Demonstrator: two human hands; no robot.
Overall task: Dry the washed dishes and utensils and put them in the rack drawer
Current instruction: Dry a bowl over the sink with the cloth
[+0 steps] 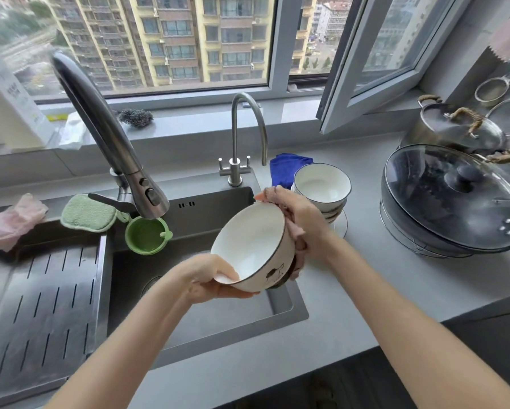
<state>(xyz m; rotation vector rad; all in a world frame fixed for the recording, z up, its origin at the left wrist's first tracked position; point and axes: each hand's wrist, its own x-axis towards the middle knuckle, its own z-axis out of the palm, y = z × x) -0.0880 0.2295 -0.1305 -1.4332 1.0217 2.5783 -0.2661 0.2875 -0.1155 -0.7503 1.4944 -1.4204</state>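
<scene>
White ceramic bowl [252, 246], dark rim, small drawing on its outer wall: tilted on its side above the sink [277, 308], mouth toward the tap. My left hand [209, 278] pinches its near rim, thumb inside, fingers curled beneath. My right hand [301, 228] presses a pinkish cloth [296, 240] against the outer wall, fingers curled round the cloth. Also one stack of bowls [321, 187] on the grey surface [395, 290] just right of the sink, blue cloth [286, 168] behind it. Lidded wok [451, 196]: far right.
</scene>
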